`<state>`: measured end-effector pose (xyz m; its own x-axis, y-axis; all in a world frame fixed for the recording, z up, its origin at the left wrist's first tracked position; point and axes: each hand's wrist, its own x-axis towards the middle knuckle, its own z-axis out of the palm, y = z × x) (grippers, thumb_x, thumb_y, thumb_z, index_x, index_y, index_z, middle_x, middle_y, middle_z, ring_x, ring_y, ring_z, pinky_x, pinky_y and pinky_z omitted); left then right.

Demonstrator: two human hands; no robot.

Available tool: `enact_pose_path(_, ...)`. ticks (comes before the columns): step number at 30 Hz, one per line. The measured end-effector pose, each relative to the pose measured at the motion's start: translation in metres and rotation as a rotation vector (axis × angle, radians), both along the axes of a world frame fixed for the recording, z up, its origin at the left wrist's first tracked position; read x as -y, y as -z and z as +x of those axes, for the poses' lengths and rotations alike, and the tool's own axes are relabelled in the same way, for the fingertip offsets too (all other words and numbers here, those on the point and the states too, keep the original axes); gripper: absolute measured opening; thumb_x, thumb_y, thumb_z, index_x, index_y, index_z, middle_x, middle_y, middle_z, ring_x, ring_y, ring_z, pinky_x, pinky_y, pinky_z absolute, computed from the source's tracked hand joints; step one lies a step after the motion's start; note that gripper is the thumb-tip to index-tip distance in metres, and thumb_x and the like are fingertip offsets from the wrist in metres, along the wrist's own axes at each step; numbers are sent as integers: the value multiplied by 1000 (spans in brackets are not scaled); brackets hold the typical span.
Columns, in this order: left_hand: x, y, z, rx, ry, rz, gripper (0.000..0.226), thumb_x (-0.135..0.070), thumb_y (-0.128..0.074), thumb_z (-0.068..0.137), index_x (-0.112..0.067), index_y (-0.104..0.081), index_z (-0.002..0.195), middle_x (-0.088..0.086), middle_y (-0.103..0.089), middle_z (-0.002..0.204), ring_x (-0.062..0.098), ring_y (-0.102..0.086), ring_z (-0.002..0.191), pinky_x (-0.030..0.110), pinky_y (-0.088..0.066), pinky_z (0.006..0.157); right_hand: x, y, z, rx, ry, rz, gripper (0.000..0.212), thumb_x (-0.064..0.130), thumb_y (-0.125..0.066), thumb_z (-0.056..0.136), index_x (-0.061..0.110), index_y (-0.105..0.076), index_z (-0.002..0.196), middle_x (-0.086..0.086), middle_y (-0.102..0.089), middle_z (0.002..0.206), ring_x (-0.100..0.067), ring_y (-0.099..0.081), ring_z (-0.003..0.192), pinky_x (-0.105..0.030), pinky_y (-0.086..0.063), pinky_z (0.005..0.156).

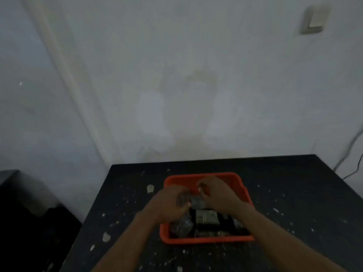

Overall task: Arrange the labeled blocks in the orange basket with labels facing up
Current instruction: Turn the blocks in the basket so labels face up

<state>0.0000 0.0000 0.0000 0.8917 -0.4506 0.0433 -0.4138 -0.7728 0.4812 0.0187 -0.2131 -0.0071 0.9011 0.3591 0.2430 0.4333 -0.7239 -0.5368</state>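
Left hand (170, 201): reaches in from the near left, forearm angled up toward the far right, fingers curled over the left part of the basket. It grips a small grey block (182, 198) at its fingertips.

Right hand (218, 193): comes in from the near right, forearm crossing the basket's near right corner, wrist bent, fingers bunched and pointing left. Whether it holds anything cannot be told through the blur.

Basket (208, 240): orange, rectangular, on the middle of the tabletop, both hands over its far half.

Blocks: several lie inside the basket. One pale-topped block (207, 217) sits near the centre, its lighter face up; another grey block (181, 226) lies in the near left corner, tilted; a further one (197, 202) shows between the two hands. Printing on any label is too blurred to read.

Tabletop (284, 193): dark, speckled with pale spots and blotches.

Wall (176, 75): pale, stained, behind the tabletop; a light switch (314, 19) at far right, cables (351, 152) hanging at the right edge.
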Motion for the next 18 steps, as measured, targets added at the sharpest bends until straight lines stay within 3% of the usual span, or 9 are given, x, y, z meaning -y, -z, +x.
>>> enact_pose_path(3,0,45,-26,-81,-3,19,34,-47,-53,81,-27,-63,107,-6,-65,107,11,-60,96,36,-51,87,-4,41,-26,-92,-49,-6,11,25,-51,90,20,-59,86,6,-60,90,-7,-51,81,-27,-43,76)
enact_pose_path(7,-3,93,-53,-141,-6,120,37,-46,-53,84,-30,-60,117,-5,-64,115,13,-58,105,33,-44,95,-8,90,-54,-205,-82,-130,19,33,-46,94,20,-51,82,2,-54,85,-13,-47,75,-34,-44,70)
enact_pose_path(12,-8,119,-65,-154,-28,154,38,-35,-50,91,-34,-56,129,-11,-56,133,9,-48,123,32,-28,107,-4,119,-70,-235,-61,-204,27,42,-39,98,23,-57,95,2,-57,96,-16,-52,89,-32,-42,79)
enact_pose_path(15,-8,121,-63,-156,-45,132,32,-35,-48,94,-32,-60,124,-10,-60,126,8,-52,114,28,-35,103,-1,130,-76,-204,-57,-281,29,41,-35,100,24,-57,105,3,-56,101,-15,-50,91,-31,-39,82)
enact_pose_path(18,-2,118,-57,-214,-85,91,24,-37,-43,98,-29,-63,107,-6,-63,108,9,-56,95,31,-47,89,0,132,-75,-212,-89,-309,31,41,-32,101,24,-56,112,2,-54,104,-16,-50,95,-31,-39,85)
